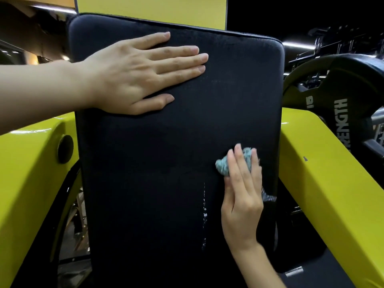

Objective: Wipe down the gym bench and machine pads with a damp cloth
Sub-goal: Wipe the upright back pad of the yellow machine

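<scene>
A large black machine back pad (pixel 162 146) fills the middle of the view, upright and slightly tilted. My left hand (pixel 133 73) lies flat on its upper left part, fingers spread, holding nothing. My right hand (pixel 243 196) presses a crumpled teal cloth (pixel 223 165) against the pad's lower right part; the cloth sticks out above and left of my fingers. A thin trail of water drops (pixel 204 213) runs down the pad just left of my right hand.
Yellow-green machine frame arms (pixel 324 183) flank the pad on both sides, the left arm (pixel 31 173) carrying a round black cap (pixel 65 148). A black weight plate (pixel 340 96) sits on a bar at the right. A dark seat pad (pixel 320 269) lies at the lower right.
</scene>
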Demonstrator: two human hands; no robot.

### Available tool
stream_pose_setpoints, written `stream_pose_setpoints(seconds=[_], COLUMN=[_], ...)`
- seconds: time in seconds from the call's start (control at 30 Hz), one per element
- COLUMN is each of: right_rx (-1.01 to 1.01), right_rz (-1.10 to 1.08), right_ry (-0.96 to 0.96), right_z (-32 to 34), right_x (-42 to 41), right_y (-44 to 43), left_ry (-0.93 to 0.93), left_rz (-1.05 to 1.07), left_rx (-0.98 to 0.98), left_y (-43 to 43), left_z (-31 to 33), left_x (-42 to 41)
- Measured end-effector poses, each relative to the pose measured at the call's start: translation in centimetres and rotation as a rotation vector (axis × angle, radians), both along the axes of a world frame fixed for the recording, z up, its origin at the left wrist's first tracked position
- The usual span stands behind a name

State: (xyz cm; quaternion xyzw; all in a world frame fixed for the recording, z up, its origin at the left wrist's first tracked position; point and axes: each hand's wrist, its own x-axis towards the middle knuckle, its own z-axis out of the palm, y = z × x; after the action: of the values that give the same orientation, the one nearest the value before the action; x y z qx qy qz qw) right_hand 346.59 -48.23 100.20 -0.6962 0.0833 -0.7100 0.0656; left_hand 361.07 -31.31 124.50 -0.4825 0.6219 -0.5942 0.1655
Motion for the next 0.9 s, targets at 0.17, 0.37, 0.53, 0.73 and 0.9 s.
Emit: stream_pose_setpoints(seconds=[0.17, 0.37, 0.53, 0.73, 0.9], right_rx=[-0.007, 0.026, 0.006, -0.027, -0.083], right_rz=[-0.002, 0.021, 0.002, -0.007, -0.026], right_ry=[0.046, -0.001, -0.017, 0.007, 0.028], right_z=[-4.3, -2.1, 4.0, 4.6, 0.2], right_x=[0.3, 1.0, 1.8, 1.8, 1.7], right_y=[1.9, 2.2, 1.8, 1.8, 2.6], left_ry=[0.003, 0.025, 0.067, 0.085, 0.088], left_rz=[0.029, 0.032, 0.034, 0.036, 0.026], left_rx=[-0.012, 0.018, 0.023, 0.049, 0.042], left_y=[0.0, 0.3, 1.0, 1.9, 1.7], left_z=[-0.4, -0.7, -2.0, -4.0, -4.2], left_x=[0.0, -0.2, -0.3, -0.2, -0.1])
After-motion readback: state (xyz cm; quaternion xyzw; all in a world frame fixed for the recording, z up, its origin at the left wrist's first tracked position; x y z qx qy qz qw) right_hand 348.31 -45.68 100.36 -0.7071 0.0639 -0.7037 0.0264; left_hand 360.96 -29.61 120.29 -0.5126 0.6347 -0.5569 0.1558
